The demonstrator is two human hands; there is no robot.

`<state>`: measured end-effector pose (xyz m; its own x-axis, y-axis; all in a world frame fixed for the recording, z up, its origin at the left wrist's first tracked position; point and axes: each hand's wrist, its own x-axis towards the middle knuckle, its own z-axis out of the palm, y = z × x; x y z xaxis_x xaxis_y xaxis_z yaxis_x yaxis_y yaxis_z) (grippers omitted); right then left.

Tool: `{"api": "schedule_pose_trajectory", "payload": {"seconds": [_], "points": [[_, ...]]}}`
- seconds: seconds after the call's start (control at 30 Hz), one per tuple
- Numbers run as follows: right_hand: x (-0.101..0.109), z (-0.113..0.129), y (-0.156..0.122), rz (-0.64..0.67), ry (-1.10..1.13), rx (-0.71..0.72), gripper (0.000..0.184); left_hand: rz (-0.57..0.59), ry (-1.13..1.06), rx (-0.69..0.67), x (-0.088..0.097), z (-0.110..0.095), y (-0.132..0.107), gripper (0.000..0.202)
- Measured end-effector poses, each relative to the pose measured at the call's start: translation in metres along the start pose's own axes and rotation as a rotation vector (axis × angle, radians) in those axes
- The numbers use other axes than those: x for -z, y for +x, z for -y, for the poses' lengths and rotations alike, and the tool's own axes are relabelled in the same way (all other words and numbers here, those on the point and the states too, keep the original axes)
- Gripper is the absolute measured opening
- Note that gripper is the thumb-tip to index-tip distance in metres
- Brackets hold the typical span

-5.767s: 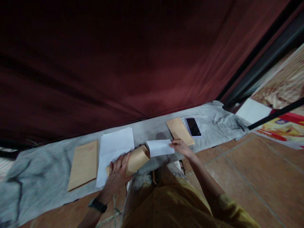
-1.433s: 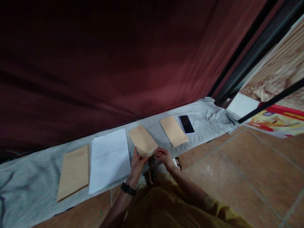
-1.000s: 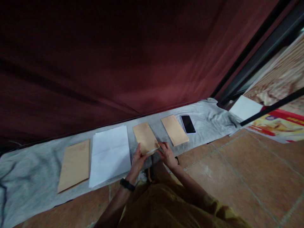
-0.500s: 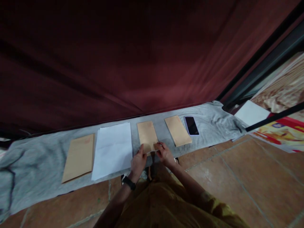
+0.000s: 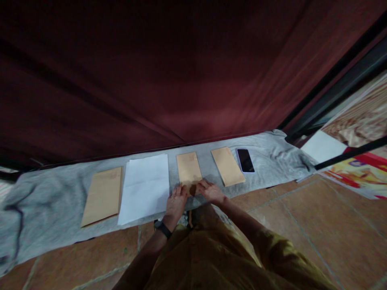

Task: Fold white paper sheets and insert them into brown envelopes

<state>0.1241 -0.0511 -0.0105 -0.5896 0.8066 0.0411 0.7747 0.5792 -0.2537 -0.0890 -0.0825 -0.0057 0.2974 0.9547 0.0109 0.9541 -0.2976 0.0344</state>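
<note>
A brown paper envelope [image 5: 189,166] lies lengthwise in front of me on the grey cloth. My left hand [image 5: 176,202] rests at its near left corner, fingers stretched forward and flattened against the edge. At the near right corner, the fingertips of my right hand [image 5: 212,192] press down on the paper, with the fingers extended to the left. Both thumbs are mostly hidden. The envelope's near end is partly covered by my fingers and their shadow.
Left of it lie white sheets [image 5: 145,187] and a larger stack of brown envelopes [image 5: 103,195]. To the right are another brown envelope [image 5: 227,166] and a phone [image 5: 245,160]. A dark red curtain [image 5: 187,88] hangs behind the cloth-covered bench [image 5: 57,201]. Printed boards lean at right.
The near end of the middle envelope, lifted between my fingertips before, now lies lower. My fingers have gone from pinching its edge to lying flatter on it.
</note>
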Motion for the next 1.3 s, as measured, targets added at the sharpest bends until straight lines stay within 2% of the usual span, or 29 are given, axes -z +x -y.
{"api": "schedule_pose_trajectory", "payload": {"seconds": [0.3, 0.53, 0.8, 1.03, 1.3], "points": [[-0.001, 0.000, 0.001, 0.024, -0.062, 0.035, 0.030, -0.030, 0.007, -0.035, -0.006, 0.004, -0.001, 0.041], [-0.006, -0.003, 0.001, 0.000, -0.075, 0.092, 0.024, -0.032, -0.010, -0.007, -0.007, 0.002, -0.004, 0.042], [-0.011, -0.013, -0.013, -0.176, 0.212, 0.117, 0.029, 0.012, -0.102, 0.008, 0.006, 0.002, -0.008, 0.040], [-0.020, -0.014, -0.012, -0.230, 0.400, -0.028, 0.023, -0.032, -0.147, 0.057, 0.008, 0.001, -0.006, 0.035], [-0.031, -0.002, -0.003, -0.286, 0.348, -0.182, 0.015, -0.066, -0.134, 0.089, 0.008, 0.001, -0.003, 0.037]]}}
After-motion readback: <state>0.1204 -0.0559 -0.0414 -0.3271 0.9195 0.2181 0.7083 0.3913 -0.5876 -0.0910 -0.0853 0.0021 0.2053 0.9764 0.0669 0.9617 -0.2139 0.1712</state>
